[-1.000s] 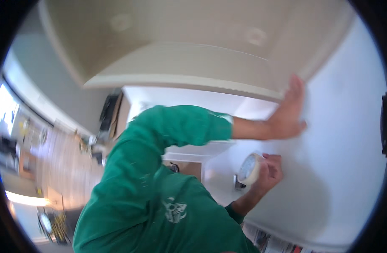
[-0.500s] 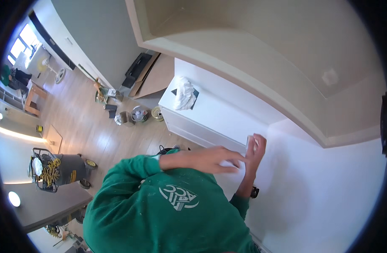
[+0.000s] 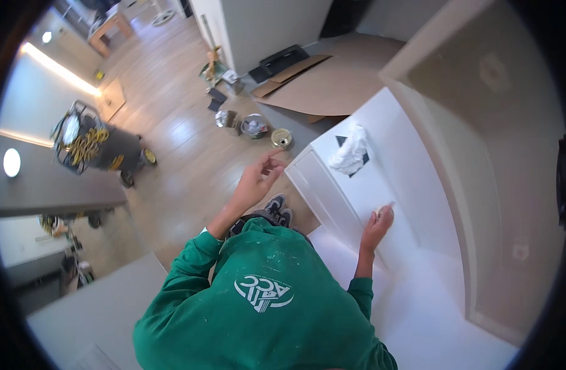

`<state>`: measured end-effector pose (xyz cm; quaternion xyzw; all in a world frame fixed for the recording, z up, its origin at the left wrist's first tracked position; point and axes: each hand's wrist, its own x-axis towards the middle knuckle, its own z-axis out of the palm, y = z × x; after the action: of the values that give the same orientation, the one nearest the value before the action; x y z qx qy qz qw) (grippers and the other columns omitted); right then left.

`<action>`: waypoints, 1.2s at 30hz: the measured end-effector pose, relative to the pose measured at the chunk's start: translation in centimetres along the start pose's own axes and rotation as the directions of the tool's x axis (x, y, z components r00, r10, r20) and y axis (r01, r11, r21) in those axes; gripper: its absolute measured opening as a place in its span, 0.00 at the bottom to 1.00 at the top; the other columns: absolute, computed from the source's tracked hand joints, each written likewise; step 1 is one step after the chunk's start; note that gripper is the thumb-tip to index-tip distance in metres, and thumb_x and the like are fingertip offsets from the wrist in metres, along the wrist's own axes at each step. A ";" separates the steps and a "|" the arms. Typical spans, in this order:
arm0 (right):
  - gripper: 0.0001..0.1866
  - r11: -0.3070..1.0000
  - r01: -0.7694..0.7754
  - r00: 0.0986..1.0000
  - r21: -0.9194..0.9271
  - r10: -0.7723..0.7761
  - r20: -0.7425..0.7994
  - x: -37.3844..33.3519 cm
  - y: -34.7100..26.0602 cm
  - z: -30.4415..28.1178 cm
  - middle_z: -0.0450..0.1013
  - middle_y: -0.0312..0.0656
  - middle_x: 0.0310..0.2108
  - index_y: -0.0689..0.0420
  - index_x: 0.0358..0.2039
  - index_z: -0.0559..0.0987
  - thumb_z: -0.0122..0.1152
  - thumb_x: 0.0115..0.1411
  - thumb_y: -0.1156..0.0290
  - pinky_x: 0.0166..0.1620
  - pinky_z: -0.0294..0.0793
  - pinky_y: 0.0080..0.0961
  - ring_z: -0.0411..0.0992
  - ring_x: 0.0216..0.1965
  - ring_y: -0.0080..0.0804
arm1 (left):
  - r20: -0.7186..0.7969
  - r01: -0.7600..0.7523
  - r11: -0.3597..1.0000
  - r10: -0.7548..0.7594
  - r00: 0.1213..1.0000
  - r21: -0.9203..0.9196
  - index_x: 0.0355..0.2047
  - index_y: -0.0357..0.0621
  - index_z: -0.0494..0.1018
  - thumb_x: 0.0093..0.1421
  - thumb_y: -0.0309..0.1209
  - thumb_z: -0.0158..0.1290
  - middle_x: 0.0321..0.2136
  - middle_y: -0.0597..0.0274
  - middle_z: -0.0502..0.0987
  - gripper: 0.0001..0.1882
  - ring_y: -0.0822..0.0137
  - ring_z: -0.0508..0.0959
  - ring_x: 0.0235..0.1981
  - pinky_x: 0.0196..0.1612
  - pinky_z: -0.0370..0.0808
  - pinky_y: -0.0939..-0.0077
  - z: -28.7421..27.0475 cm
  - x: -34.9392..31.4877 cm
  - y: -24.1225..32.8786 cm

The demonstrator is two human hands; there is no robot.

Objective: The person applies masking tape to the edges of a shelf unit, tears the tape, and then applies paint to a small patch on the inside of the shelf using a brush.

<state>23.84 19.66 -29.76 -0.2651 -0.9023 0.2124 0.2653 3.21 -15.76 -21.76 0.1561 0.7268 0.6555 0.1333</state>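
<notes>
My left hand [image 3: 255, 183] is raised over the floor, left of a white cabinet [image 3: 329, 200]. Its fingers are loosely bent and apart, with nothing visible in them. Over the cabinet's top, near its right end, my right hand [image 3: 379, 226] is closed around something small and whitish. The fingers cover most of that piece, and its kind cannot be made out. Farther along the same top lies a crumpled white cloth or plastic sheet [image 3: 352, 152], with dark flat corners showing from under it.
Open cans [image 3: 281, 138] and a foil-wrapped container [image 3: 227, 120] stand on the wood floor past the cabinet. Brown cardboard [image 3: 338, 77] covers the floor behind. A beige framed recess [image 3: 443, 123] rises at right. A wheeled grey machine with yellow cord [image 3: 104, 142] stands at left.
My hands have moved apart: the left has swung away to the left, while the right stays closed over the cabinet. The view has turned, bringing more cardboard and my shoes into sight.
</notes>
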 end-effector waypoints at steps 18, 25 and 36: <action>0.21 0.871 0.376 0.919 0.315 -0.394 -0.007 -2.8 -15.8 8.0 0.71 0.56 0.54 0.65 0.58 0.73 0.59 0.64 0.75 0.63 0.65 0.51 0.68 0.57 0.57 | -0.542 0.165 0.985 -0.162 0.825 -0.044 0.67 0.35 0.63 0.71 0.30 0.55 0.46 0.53 0.83 0.28 0.68 0.83 0.44 0.46 0.78 0.76 -15.9 -4.5 -8.6; 0.18 0.820 0.189 0.892 0.540 -0.373 0.253 -7.9 -21.4 30.1 0.73 0.52 0.49 0.63 0.51 0.78 0.62 0.61 0.74 0.60 0.68 0.46 0.70 0.55 0.53 | -0.330 0.093 0.995 -0.102 0.939 -0.043 0.66 0.37 0.64 0.71 0.31 0.55 0.48 0.54 0.82 0.27 0.69 0.82 0.45 0.46 0.78 0.75 -23.6 -0.4 -19.9; 0.10 0.720 -0.500 0.809 0.482 0.190 0.556 -3.9 -13.7 65.7 0.82 0.45 0.34 0.61 0.44 0.83 0.61 0.65 0.71 0.45 0.79 0.30 0.82 0.39 0.33 | -0.394 0.408 0.776 -0.607 0.690 -0.481 0.65 0.41 0.66 0.73 0.54 0.48 0.54 0.54 0.78 0.33 0.63 0.79 0.54 0.55 0.74 0.67 -35.7 -0.5 -31.1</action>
<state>-17.24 -9.09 -74.58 -0.2749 -0.7527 0.5947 0.0640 -12.23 -51.35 -48.93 -0.2682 0.6170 0.7277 0.1331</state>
